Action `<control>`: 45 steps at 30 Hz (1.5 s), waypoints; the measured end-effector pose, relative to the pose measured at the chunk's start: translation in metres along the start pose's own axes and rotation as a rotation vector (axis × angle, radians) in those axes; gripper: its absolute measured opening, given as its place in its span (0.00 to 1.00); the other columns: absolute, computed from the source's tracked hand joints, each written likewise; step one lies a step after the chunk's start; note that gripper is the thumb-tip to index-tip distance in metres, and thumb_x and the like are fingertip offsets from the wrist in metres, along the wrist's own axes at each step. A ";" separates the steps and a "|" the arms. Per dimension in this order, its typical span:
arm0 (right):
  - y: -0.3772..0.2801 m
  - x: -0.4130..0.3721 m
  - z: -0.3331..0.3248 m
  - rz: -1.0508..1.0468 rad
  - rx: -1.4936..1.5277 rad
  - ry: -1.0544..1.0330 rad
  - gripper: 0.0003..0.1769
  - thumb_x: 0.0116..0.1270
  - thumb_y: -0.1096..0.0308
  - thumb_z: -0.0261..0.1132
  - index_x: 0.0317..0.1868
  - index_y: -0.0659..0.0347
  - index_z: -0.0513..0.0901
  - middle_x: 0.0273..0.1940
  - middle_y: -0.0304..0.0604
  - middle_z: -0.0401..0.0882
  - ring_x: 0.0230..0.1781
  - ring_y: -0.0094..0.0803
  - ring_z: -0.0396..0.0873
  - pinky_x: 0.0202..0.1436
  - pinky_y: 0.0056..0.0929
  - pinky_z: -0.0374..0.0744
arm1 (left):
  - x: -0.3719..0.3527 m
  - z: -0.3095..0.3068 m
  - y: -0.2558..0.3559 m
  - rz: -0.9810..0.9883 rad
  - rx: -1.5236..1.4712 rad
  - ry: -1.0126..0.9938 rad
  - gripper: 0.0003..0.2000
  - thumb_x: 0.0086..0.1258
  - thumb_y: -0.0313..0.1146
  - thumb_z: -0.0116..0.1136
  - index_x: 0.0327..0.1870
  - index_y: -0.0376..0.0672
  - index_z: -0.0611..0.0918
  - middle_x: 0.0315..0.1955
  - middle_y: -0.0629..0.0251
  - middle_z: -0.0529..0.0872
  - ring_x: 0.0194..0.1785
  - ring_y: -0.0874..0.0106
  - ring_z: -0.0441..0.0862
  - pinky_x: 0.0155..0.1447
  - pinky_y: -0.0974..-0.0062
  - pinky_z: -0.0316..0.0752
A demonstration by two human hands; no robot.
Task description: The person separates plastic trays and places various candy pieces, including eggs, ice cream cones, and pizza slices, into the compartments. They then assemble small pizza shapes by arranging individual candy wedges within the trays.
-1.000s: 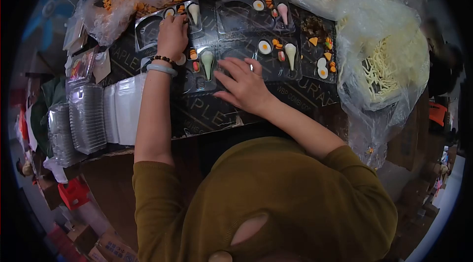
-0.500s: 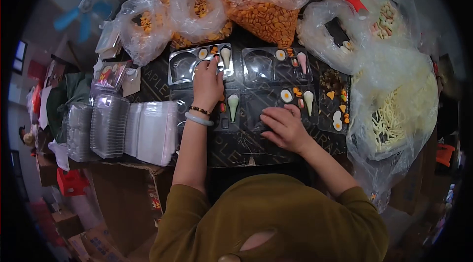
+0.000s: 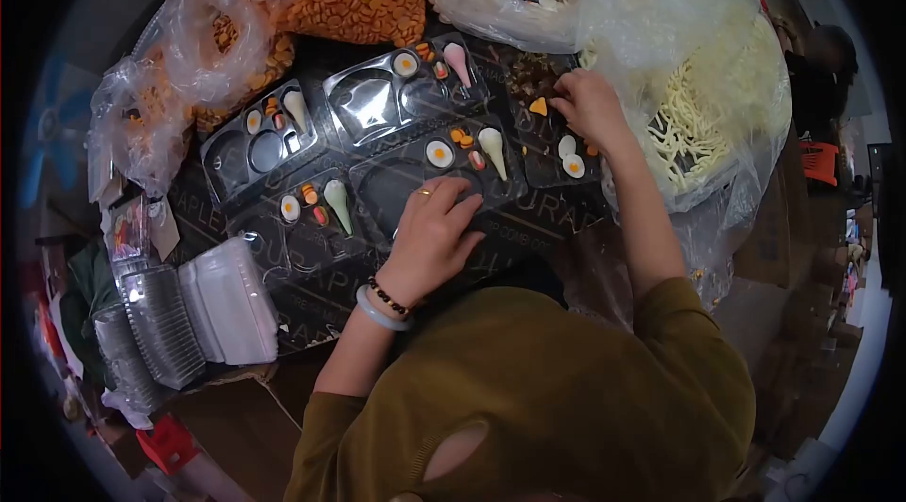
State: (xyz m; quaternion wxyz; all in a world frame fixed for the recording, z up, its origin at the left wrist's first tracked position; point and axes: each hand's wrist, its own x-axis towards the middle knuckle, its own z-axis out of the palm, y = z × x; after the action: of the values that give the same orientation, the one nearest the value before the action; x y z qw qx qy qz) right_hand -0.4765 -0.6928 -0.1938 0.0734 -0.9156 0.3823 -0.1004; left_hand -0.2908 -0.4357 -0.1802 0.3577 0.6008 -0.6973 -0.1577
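My left hand (image 3: 432, 240), with a ring, dark beads and a pale bangle, rests at the front edge of a clear plastic tray (image 3: 373, 186), fingers loosely spread and holding nothing. That tray carries a fried-egg piece (image 3: 439, 154), orange pieces (image 3: 461, 138) and a white cone-shaped piece (image 3: 493, 153). Over at the right, my right hand (image 3: 593, 110) reaches down to small loose pieces, fingertips pinched together. Whatever sits between them is hidden. Close to those fingertips lie a yellow-orange triangular piece (image 3: 538, 107) and brown bits (image 3: 530, 74). Another fried-egg piece (image 3: 573, 165) is nearer me.
Three more clear trays hold similar pieces, among them one with a pink cone (image 3: 457, 63) and one with a green cone (image 3: 337, 206). Bags of orange pieces (image 3: 359, 2) stand behind. A bag of pale noodle-like strands (image 3: 694, 125) is right, stacked plastic containers (image 3: 160, 327) left.
The view has turned rightward. My left hand has left the back left tray for the front right one. My right hand has moved from that tray to the loose pieces at the right.
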 end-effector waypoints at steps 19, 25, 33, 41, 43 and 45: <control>-0.101 -0.091 0.006 -0.327 0.358 0.102 0.06 0.54 0.72 0.68 0.34 0.59 0.84 0.35 0.39 0.80 0.39 0.38 0.79 0.46 0.37 0.73 | 0.002 0.044 -0.005 -0.018 0.243 0.121 0.23 0.55 0.21 0.57 0.56 0.42 0.79 0.50 0.57 0.78 0.55 0.58 0.74 0.61 0.62 0.69; -0.036 -0.036 0.006 -0.032 0.116 0.346 0.05 0.58 0.71 0.65 0.35 0.60 0.84 0.34 0.45 0.81 0.40 0.44 0.80 0.43 0.41 0.76 | 0.007 0.043 -0.001 -0.012 0.325 0.104 0.22 0.54 0.20 0.56 0.53 0.39 0.80 0.50 0.58 0.77 0.54 0.58 0.75 0.60 0.62 0.70; -0.004 -0.023 0.011 -0.085 -0.060 0.164 0.03 0.60 0.68 0.63 0.33 0.56 0.83 0.32 0.39 0.81 0.38 0.41 0.79 0.41 0.43 0.74 | 0.013 0.041 -0.003 0.024 0.122 0.129 0.16 0.50 0.16 0.57 0.43 0.36 0.82 0.43 0.59 0.80 0.47 0.59 0.78 0.49 0.69 0.76; -0.033 -0.048 0.000 -0.036 0.679 0.409 0.05 0.59 0.74 0.68 0.36 0.62 0.84 0.36 0.44 0.83 0.35 0.39 0.82 0.38 0.31 0.79 | 0.018 0.049 -0.006 0.066 0.144 0.133 0.16 0.52 0.17 0.56 0.45 0.34 0.81 0.45 0.57 0.79 0.51 0.59 0.77 0.52 0.67 0.78; -0.055 -0.063 0.001 0.028 0.923 0.294 0.06 0.58 0.76 0.70 0.37 0.64 0.84 0.37 0.46 0.83 0.35 0.39 0.83 0.38 0.27 0.80 | 0.015 0.049 -0.002 0.048 0.169 0.121 0.17 0.52 0.16 0.56 0.46 0.32 0.81 0.48 0.55 0.79 0.52 0.58 0.77 0.53 0.66 0.77; -0.082 -0.078 0.002 -0.137 0.819 0.276 0.06 0.58 0.77 0.69 0.37 0.64 0.83 0.36 0.46 0.82 0.35 0.40 0.82 0.39 0.29 0.80 | 0.012 0.050 -0.003 0.085 0.181 0.115 0.18 0.50 0.13 0.56 0.46 0.30 0.80 0.49 0.53 0.78 0.51 0.56 0.78 0.55 0.65 0.75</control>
State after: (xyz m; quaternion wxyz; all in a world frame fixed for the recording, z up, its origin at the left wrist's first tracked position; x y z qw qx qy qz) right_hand -0.4734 -0.5794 -0.1880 0.3719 -0.8123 0.2556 -0.3695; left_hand -0.3231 -0.4587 -0.2127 0.3478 0.6086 -0.7118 -0.0443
